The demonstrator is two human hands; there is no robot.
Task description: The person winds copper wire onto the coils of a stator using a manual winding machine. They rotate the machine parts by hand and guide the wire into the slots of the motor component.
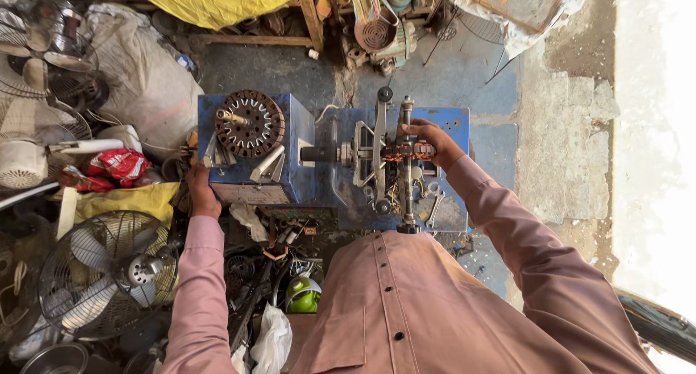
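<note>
A caged fan [109, 272] stands at the far left among clutter. The left hand [200, 191] rests at the left edge of the blue winding machine [297, 164]; whether its fingers grip anything cannot be told. A round stator core [250, 122] lies on the machine's box. Further right, the right hand [433, 142] reaches over the metal frame [380, 156], its fingers [417, 131] curled down onto the copper coil [402, 151], which sits just beneath them and runs leftward.
</note>
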